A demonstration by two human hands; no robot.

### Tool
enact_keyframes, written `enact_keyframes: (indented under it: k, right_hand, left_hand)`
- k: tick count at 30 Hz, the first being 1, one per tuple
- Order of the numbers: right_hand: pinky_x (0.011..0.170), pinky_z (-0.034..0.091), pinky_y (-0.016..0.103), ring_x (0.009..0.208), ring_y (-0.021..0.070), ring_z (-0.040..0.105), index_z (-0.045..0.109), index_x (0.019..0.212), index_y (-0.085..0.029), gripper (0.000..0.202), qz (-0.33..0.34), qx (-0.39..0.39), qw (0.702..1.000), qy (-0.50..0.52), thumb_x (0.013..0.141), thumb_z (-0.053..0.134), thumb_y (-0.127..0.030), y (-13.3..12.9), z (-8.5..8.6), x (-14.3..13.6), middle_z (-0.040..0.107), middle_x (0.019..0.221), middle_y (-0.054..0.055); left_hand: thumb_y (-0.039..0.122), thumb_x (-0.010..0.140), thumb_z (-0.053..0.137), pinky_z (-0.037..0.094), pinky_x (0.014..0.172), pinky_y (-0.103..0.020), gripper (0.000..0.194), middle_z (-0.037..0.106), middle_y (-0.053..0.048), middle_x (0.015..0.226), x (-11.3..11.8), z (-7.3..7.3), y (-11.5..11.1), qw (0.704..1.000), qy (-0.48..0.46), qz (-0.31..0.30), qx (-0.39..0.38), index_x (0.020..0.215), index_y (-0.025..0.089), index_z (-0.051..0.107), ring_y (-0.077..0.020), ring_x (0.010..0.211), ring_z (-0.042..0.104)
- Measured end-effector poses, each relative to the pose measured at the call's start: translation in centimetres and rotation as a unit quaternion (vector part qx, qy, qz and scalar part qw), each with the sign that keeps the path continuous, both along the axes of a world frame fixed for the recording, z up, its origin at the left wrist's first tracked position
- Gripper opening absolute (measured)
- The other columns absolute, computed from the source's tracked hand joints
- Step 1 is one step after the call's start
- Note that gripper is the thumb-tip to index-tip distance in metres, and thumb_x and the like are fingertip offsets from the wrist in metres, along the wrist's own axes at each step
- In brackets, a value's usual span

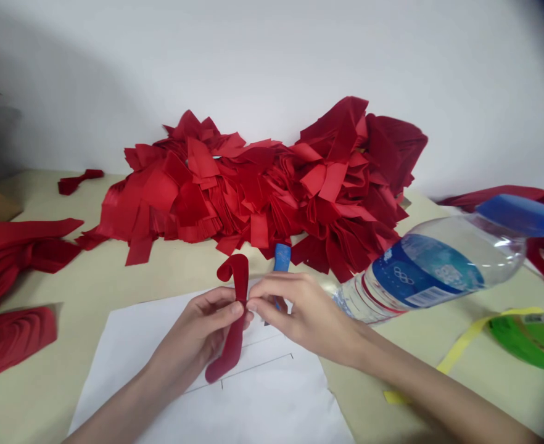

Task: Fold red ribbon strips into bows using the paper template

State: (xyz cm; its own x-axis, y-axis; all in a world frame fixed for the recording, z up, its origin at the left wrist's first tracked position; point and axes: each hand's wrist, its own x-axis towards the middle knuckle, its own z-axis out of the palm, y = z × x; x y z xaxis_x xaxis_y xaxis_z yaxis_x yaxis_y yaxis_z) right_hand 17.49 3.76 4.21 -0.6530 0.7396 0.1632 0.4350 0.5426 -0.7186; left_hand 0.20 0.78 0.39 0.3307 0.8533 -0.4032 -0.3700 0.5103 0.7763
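A dark red velvet strip (237, 336) stands upright above the paper, its top end curled to the left and its lower end bent. My left hand (210, 320) pinches it at the middle between thumb and fingers. Close on the right, my right hand (295, 308) has thumb and fingertips pressed together at the strip's edge; what they hold is too small to make out. Beneath both hands lies a white sheet (272, 407) with drawn black lines. A blue object (282, 258) shows behind my right hand, partly hidden by it.
A large heap of red strips (253, 191) lies along the wall. More red strips (13, 339) are at the left. To the right are a water bottle (429, 271) with a blue cap, a yellow tape (464, 345) and a green object (526, 342).
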Motion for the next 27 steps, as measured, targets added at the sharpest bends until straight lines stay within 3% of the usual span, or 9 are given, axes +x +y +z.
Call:
enact_keyframes:
  k: [6, 9, 11, 14, 16, 18, 21, 24, 27]
  right_hand:
    - [0.057, 0.043, 0.020, 0.063, 0.0088, 0.056, 0.061, 0.078, -0.014, 0.015, -0.001, -0.186, 0.979, 0.087, 0.086, 0.049, -0.020, 0.5, -0.8, 0.0, 0.066, 0.071, 0.001]
    - [0.060, 0.046, 0.021, 0.066, 0.0096, 0.060, 0.059, 0.078, -0.014, 0.018, 0.010, -0.215, 0.972, 0.097, 0.088, 0.048, -0.023, 0.7, -0.8, 0.1, 0.068, 0.074, 0.003]
    - [0.058, 0.045, 0.020, 0.065, 0.0088, 0.059, 0.058, 0.080, -0.015, 0.019, 0.019, -0.159, 0.985, 0.071, 0.090, 0.044, -0.022, 0.7, -0.7, 0.1, 0.067, 0.074, 0.002]
    - [0.060, 0.043, 0.024, 0.068, 0.0116, 0.055, 0.058, 0.080, -0.014, 0.021, 0.040, 0.083, 0.995, -0.036, 0.091, 0.041, -0.018, 0.4, -0.8, 0.2, 0.064, 0.075, 0.003]
    - [0.062, 0.040, 0.028, 0.072, 0.0155, 0.053, 0.058, 0.078, -0.013, 0.022, 0.062, 0.268, 0.953, -0.125, 0.091, 0.040, -0.015, 0.4, -1.1, 0.3, 0.061, 0.075, 0.005]
    - [0.060, 0.038, 0.030, 0.073, 0.0177, 0.052, 0.057, 0.076, -0.013, 0.023, 0.077, 0.375, 0.904, -0.192, 0.090, 0.039, -0.013, 0.5, -1.4, 0.4, 0.059, 0.074, 0.006]
    - [0.060, 0.037, 0.030, 0.072, 0.0176, 0.051, 0.056, 0.075, -0.014, 0.023, 0.075, 0.403, 0.885, -0.221, 0.090, 0.038, -0.013, 0.7, -1.7, 0.6, 0.057, 0.072, 0.005]
    - [0.061, 0.038, 0.027, 0.070, 0.0152, 0.050, 0.056, 0.075, -0.015, 0.023, 0.062, 0.327, 0.926, -0.175, 0.090, 0.039, -0.015, 0.9, -1.4, 0.6, 0.056, 0.071, 0.003]
    - [0.061, 0.038, 0.024, 0.067, 0.0117, 0.049, 0.055, 0.072, -0.016, 0.018, 0.043, 0.186, 0.976, -0.105, 0.086, 0.043, -0.014, 0.8, -1.2, 0.4, 0.056, 0.069, 0.000]
  left_hand:
    - [0.027, 0.079, 0.064, 0.041, 0.061, -0.016, 0.008, 0.059, 0.001, 0.073, -0.1, -0.4, -0.2, 1.000, -0.025, -0.008, -0.002, 0.079, 0.019, 0.066, -0.0090, 0.070, 0.054]
    - [0.027, 0.079, 0.064, 0.041, 0.063, -0.016, 0.010, 0.060, 0.000, 0.073, -0.1, -0.1, -0.3, 1.000, -0.018, -0.013, 0.003, 0.078, 0.018, 0.065, -0.0093, 0.071, 0.054]
    - [0.028, 0.080, 0.062, 0.041, 0.061, -0.015, 0.011, 0.060, -0.001, 0.073, 0.0, 0.0, -0.3, 1.000, -0.020, -0.015, 0.001, 0.077, 0.017, 0.064, -0.0091, 0.068, 0.053]
    - [0.028, 0.081, 0.061, 0.042, 0.060, -0.015, 0.013, 0.059, -0.001, 0.070, 0.0, -0.1, -0.2, 1.000, -0.028, 0.004, -0.012, 0.073, 0.017, 0.063, -0.0088, 0.066, 0.052]
    - [0.027, 0.081, 0.061, 0.043, 0.062, -0.016, 0.014, 0.059, -0.001, 0.070, 0.0, -0.2, -0.1, 0.999, -0.037, 0.021, -0.019, 0.071, 0.017, 0.062, -0.0091, 0.067, 0.052]
    - [0.026, 0.081, 0.061, 0.043, 0.062, -0.016, 0.015, 0.058, -0.001, 0.071, 0.0, -0.4, 0.1, 0.998, -0.046, 0.029, -0.029, 0.069, 0.017, 0.061, -0.0095, 0.067, 0.052]
    - [0.027, 0.081, 0.061, 0.043, 0.060, -0.017, 0.013, 0.058, -0.001, 0.073, -0.1, -0.3, 0.2, 0.997, -0.051, 0.029, -0.045, 0.072, 0.017, 0.061, -0.0099, 0.066, 0.052]
    - [0.027, 0.081, 0.061, 0.043, 0.060, -0.018, 0.015, 0.058, -0.001, 0.072, -0.2, 0.0, 0.2, 0.998, -0.049, 0.022, -0.041, 0.070, 0.016, 0.060, -0.0099, 0.066, 0.052]
    - [0.025, 0.081, 0.060, 0.044, 0.059, -0.018, 0.014, 0.059, -0.002, 0.072, -0.2, 0.2, 0.2, 0.998, -0.046, 0.011, -0.028, 0.071, 0.017, 0.059, -0.0100, 0.065, 0.052]
